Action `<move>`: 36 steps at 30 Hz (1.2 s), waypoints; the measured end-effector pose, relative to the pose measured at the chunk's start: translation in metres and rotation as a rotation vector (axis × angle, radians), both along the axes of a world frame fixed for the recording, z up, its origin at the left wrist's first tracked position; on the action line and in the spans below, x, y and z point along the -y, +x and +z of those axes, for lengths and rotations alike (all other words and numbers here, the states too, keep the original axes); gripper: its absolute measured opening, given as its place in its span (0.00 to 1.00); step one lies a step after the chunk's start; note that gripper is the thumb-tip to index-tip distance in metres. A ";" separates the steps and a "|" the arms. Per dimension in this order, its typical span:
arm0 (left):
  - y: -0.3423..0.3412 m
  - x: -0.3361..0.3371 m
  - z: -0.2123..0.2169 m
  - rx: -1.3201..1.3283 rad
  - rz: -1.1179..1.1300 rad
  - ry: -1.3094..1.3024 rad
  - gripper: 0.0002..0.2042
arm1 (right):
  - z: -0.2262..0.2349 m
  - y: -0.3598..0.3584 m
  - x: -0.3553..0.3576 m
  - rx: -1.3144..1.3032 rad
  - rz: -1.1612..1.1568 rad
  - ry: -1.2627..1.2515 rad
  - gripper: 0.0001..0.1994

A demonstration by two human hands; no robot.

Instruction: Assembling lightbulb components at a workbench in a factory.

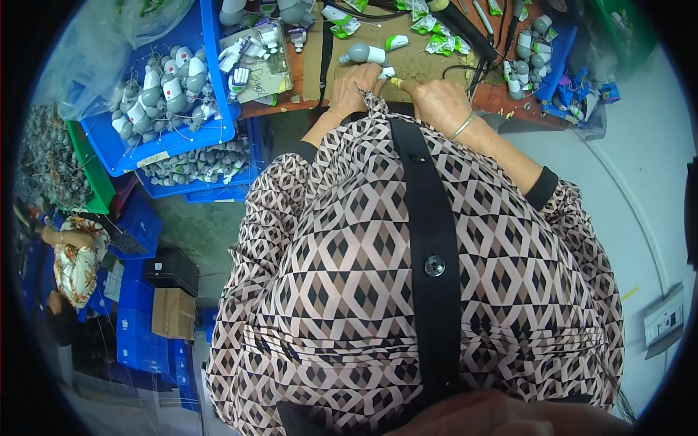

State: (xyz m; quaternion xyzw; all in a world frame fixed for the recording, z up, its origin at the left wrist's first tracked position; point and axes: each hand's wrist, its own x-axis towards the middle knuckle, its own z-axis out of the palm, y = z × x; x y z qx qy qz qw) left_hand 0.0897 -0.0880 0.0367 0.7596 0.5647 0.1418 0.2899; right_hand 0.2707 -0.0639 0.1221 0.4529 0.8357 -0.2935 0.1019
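My left hand is closed at the near edge of the cardboard work surface, its fingers curled around a small white piece that shows only in part. Just to its right, my right hand is bent with its fingers closed and pointing at that piece. Something yellow shows at its fingertips; what it pinches is too small to make out. Beyond my left hand lies a white and grey bulb-shaped piece. A smaller green and white piece lies beside it.
At left, a blue bin holds several grey and white bulb-shaped pieces with thin wires. More such pieces sit at the right end of the table. Green and white wrappers and black cables lie at the back. Another person is far left.
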 end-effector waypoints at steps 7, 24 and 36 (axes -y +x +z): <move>-0.003 0.000 0.011 0.030 0.071 -0.080 0.09 | 0.029 0.020 -0.016 -0.053 -0.137 -0.115 0.15; 0.020 -0.036 0.035 0.298 0.004 0.208 0.10 | -0.049 0.006 -0.023 -0.877 -1.119 -0.804 0.13; 0.011 -0.081 0.011 -0.173 -0.214 0.184 0.17 | -0.107 0.019 -0.034 -0.503 -0.774 -0.170 0.16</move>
